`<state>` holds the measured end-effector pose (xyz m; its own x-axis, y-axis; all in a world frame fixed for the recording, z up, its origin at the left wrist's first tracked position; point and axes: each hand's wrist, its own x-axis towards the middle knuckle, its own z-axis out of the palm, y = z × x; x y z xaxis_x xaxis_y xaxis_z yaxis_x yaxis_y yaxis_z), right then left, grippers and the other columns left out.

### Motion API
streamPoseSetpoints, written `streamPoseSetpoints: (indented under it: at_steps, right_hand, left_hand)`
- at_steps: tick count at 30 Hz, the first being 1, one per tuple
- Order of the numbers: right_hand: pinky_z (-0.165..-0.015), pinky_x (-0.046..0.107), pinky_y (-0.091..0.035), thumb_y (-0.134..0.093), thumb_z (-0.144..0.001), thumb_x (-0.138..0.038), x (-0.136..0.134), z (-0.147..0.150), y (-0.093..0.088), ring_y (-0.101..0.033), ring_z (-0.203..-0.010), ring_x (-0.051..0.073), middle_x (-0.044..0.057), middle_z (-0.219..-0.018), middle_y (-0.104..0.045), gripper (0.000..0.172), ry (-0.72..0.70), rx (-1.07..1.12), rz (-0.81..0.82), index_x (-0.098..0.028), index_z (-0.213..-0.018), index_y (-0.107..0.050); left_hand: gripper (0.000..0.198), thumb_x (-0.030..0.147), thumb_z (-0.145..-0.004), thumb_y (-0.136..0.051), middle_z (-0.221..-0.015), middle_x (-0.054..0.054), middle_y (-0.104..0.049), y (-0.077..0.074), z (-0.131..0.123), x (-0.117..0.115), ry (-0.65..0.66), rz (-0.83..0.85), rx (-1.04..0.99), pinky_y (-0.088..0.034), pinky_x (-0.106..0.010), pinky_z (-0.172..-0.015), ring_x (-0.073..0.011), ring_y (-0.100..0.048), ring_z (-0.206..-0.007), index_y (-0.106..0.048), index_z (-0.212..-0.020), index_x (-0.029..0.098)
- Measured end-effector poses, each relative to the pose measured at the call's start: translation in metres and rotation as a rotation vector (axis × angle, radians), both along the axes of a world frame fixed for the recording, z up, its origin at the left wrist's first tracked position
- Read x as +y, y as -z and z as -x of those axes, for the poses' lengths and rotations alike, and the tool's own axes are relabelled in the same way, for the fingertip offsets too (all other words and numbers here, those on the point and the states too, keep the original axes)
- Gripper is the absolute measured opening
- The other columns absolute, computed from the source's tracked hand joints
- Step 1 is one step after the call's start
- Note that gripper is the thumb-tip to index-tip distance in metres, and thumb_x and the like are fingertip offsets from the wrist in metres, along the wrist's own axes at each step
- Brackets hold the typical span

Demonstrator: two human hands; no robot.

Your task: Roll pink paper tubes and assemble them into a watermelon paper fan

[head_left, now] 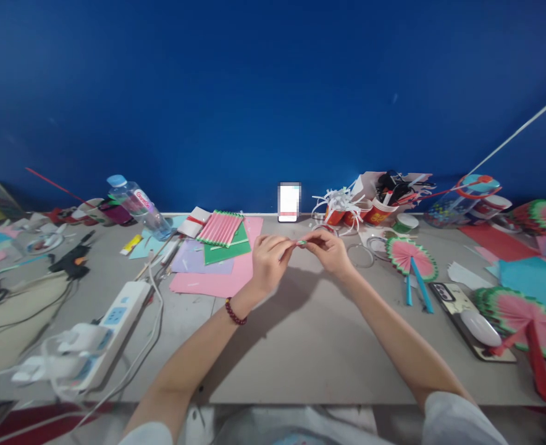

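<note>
My left hand (269,262) and my right hand (329,249) meet above the middle of the desk, fingertips closed in a pinch. Between them is a small piece of pink and green paper (301,243), seen nearly edge-on and mostly hidden by the fingers. Left of my hands, a pleated pink paper with green edges (220,227) rests on a green sheet (236,248). Under these are a purple sheet (194,258) and a pink sheet (199,284).
A lit phone (288,203) leans against the blue wall. To the left are a power strip (115,321), a glue gun (73,259) and a tilted bottle (141,207). Rightward lie watermelon-like paper fans (403,254), cups (380,212), and a mouse (480,327) on another phone (453,315).
</note>
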<state>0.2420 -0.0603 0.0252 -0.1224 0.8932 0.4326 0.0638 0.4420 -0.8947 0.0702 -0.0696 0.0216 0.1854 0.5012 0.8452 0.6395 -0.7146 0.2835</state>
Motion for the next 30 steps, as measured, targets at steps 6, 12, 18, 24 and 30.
streamPoseSetpoints:
  at_steps: [6,12,18,24,30]
  right_hand:
    - [-0.089,0.038,-0.048,-0.055,-0.086,-0.027,-0.003,-0.003,-0.003,-0.06,-0.102,0.022,0.01,-0.114,-0.064,0.027,0.095,-0.594,-0.456,-0.022,-0.112,-0.062]
    - [-0.083,0.035,-0.049,-0.048,-0.09,-0.02,0.002,-0.004,0.006,-0.064,-0.089,0.02,0.007,-0.091,-0.072,0.022,0.219,-0.73,-0.646,-0.021,-0.095,-0.07]
    - [-0.08,0.034,-0.05,-0.049,-0.089,-0.018,0.004,-0.009,0.007,-0.065,-0.084,0.019,0.007,-0.088,-0.073,0.022,0.272,-0.73,-0.685,-0.021,-0.093,-0.071]
    - [-0.084,0.036,-0.048,-0.049,-0.09,-0.019,0.004,-0.009,0.01,-0.065,-0.088,0.02,0.007,-0.092,-0.073,0.023,0.288,-0.725,-0.657,-0.023,-0.096,-0.07]
    - [-0.083,0.034,-0.047,-0.051,-0.088,-0.018,0.003,-0.008,0.013,-0.062,-0.088,0.02,0.006,-0.091,-0.072,0.02,0.325,-0.745,-0.705,-0.022,-0.096,-0.07]
  left_hand:
    - [0.011,0.021,-0.087,-0.055,-0.074,-0.001,-0.068,0.005,0.003,0.003,-0.035,-0.006,0.114,-0.038,-0.033,-0.075,-0.014,-0.06,-0.07,-0.065,-0.084,0.019]
    - [0.009,0.02,-0.087,-0.054,-0.081,-0.002,-0.068,0.01,0.001,0.004,-0.034,-0.009,0.183,-0.038,-0.034,-0.079,-0.015,-0.06,-0.075,-0.063,-0.089,0.019]
    - [0.012,0.02,-0.086,-0.056,-0.088,-0.004,-0.069,0.014,0.006,0.01,-0.049,-0.053,0.208,-0.039,-0.036,-0.085,-0.0174,-0.061,-0.081,-0.062,-0.097,0.019]
    - [0.013,0.02,-0.088,-0.052,-0.084,-0.004,-0.07,0.012,0.007,0.009,-0.078,-0.097,0.266,-0.04,-0.037,-0.083,-0.0174,-0.061,-0.076,-0.064,-0.094,0.021]
    - [0.013,0.016,-0.088,-0.052,-0.08,-0.003,-0.069,0.012,0.008,0.009,-0.067,-0.116,0.272,-0.039,-0.036,-0.083,-0.0163,-0.061,-0.075,-0.063,-0.092,0.021]
